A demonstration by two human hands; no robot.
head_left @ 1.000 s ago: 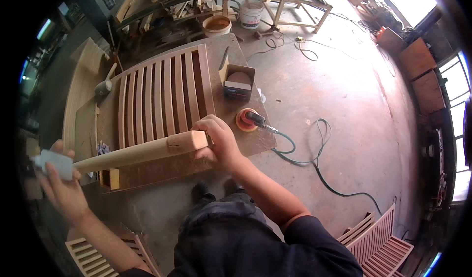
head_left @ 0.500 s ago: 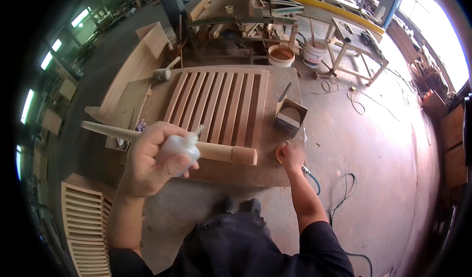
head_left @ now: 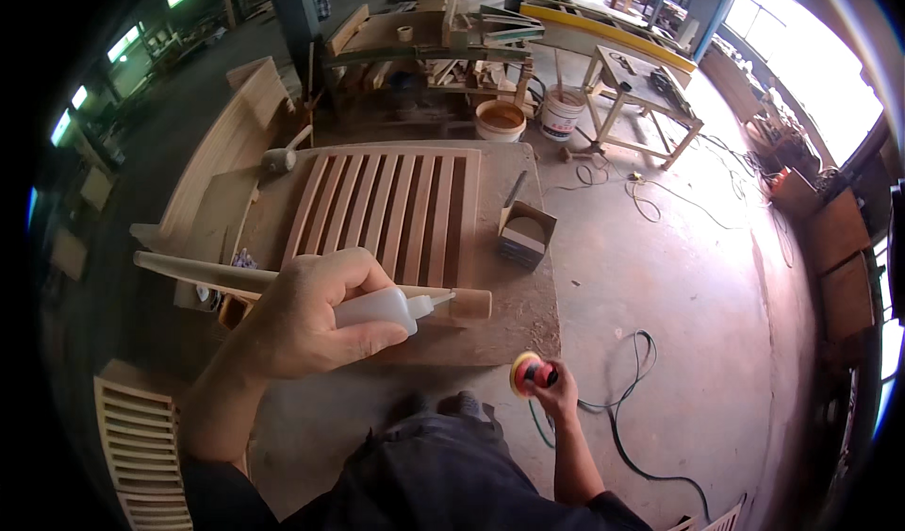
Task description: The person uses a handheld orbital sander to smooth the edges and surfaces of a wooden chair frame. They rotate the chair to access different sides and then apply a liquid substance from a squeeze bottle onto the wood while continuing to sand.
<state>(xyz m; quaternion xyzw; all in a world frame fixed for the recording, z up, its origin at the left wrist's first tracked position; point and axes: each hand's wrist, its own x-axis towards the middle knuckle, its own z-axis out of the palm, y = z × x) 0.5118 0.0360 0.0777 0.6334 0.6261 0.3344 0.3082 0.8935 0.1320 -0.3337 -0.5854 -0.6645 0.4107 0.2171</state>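
Observation:
My left hand (head_left: pixel 311 328) is wrapped round a white squeeze bottle (head_left: pixel 377 316), whose thin nozzle points right, over a turned wooden post (head_left: pixel 474 305). The post runs behind that hand, tapering toward the left; whether the fingers also grip it is hidden. Low on the right, my right hand (head_left: pixel 562 391) grips a red and black air sander (head_left: pixel 534 373) with a yellowish round pad, off the bench edge. On the workbench (head_left: pixel 523 319) beyond lies a slatted wooden panel (head_left: pixel 471 201).
A small open box (head_left: pixel 523 248) of round discs sits right of the panel. A mallet (head_left: pixel 279 160) lies at the bench's far left. Buckets (head_left: pixel 500 121) stand behind. A green hose (head_left: pixel 617 408) curls over the floor at right. Another slatted piece (head_left: pixel 141 437) is at lower left.
My right hand has come off the bench top, bringing the sander down toward me. In my left hand, the bottle has tipped from nozzle up to nozzle pointing right.

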